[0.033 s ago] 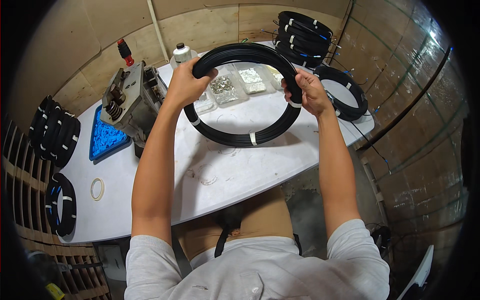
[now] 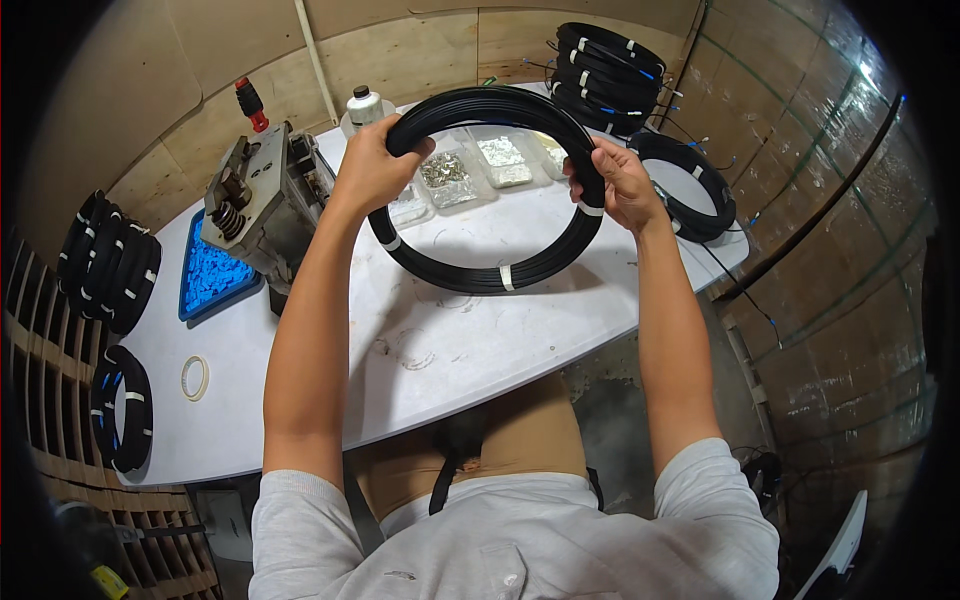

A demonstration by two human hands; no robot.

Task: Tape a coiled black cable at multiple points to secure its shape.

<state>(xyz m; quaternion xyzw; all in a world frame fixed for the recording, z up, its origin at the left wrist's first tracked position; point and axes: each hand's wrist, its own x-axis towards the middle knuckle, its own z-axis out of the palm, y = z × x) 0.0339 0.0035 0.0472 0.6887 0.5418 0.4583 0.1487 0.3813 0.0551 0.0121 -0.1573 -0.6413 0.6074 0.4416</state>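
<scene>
Presently, both hands have hold of a black coil (image 2: 485, 103), raised in front of the body and tilted above the white table (image 2: 500, 350). The left hand (image 2: 378, 165) is closed around the coil's upper left, thumb on the inner side; the right hand (image 2: 620, 185) pinches its right side between thumb and curled fingers. White bands (image 2: 506, 277) bind the coil; any writing on them is too small to tell. Behind the coil stand clear trays (image 2: 464, 199), one holding metal parts (image 2: 445, 170), another white parts (image 2: 500, 150). Left of these is a white bottle (image 2: 364, 108) with a black cap. Further left are a metal machine (image 2: 255, 180) and a blue tray (image 2: 225, 306) of blue parts (image 2: 212, 270). A tape roll (image 2: 204, 382) lies nearer the front. Other banded coils are stacked at the right rear (image 2: 607, 80) and far left (image 2: 125, 290).
</scene>
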